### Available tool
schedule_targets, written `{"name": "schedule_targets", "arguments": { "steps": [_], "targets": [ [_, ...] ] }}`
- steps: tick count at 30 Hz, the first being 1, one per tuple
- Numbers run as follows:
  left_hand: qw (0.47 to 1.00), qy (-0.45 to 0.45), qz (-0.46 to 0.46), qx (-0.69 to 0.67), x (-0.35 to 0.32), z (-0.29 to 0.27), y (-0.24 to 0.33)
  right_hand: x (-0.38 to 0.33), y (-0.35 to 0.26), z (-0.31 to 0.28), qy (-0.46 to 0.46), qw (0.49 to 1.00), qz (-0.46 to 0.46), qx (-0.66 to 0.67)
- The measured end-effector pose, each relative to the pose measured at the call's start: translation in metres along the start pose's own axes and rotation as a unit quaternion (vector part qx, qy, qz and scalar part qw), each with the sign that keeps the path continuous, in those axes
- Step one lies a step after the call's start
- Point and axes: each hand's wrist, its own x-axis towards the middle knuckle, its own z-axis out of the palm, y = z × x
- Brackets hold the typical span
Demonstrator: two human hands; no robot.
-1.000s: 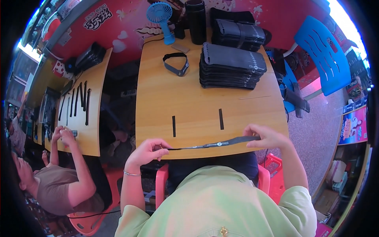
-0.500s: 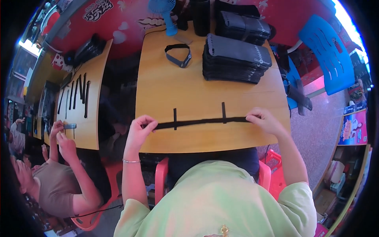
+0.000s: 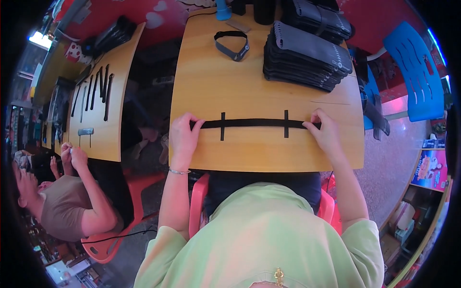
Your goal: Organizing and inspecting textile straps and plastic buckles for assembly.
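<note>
A narrow black strap [image 3: 254, 123] stretches left to right across the near part of the wooden table [image 3: 206, 91]. My left hand [image 3: 185, 132] pinches its left end between thumb and fingers. At the other end, my right hand [image 3: 322, 129] grips the strap the same way. Two short black strips, a left strip [image 3: 223, 135] and a right strip [image 3: 286, 132], lie crosswise on the tabletop, and the strap passes over both. Whether it touches the wood along its whole length, I cannot tell.
Stacked black-grey flat pieces [image 3: 307, 55] stand at the back right, near a looped grey-black band [image 3: 233, 48]. A blue fan base [image 3: 223, 10] is behind. On the left, a co-worker [image 3: 72, 201] sits at another table [image 3: 126, 67] bearing several black straps. A blue chair [image 3: 418, 72] stands right.
The strap has shifted away from me, nearer the middle of the crosswise strips. My right hand is closer to the right strip. The co-worker's hands have drawn back from a small grey piece.
</note>
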Motion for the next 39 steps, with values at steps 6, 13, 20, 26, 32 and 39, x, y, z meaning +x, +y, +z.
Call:
{"name": "schedule_targets", "arguments": {
  "steps": [6,13,20,26,32,39],
  "targets": [
    [0.995,0.063,0.072,0.030,-0.002,-0.001,-0.003,-0.007,-0.010,-0.001,0.012,0.998,-0.029,-0.047],
    [0.997,0.056,0.045,0.015,-0.007,-0.003,-0.005,-0.015,-0.007,0.005,0.053,0.996,-0.061,-0.038],
    [0.997,0.061,0.032,0.021,-0.006,-0.001,-0.003,-0.022,-0.022,0.005,0.173,0.963,-0.123,-0.167],
    [0.971,0.137,0.147,0.133,-0.009,0.006,0.006,-0.026,-0.025,0.025,0.133,0.964,-0.181,-0.145],
    [0.967,0.136,0.176,0.123,-0.013,0.003,0.032,-0.026,-0.020,0.038,0.118,0.974,-0.174,-0.087],
    [0.964,-0.031,0.258,0.058,-0.026,0.018,0.043,-0.023,-0.026,0.036,0.099,0.974,-0.185,-0.087]
  ]
}}
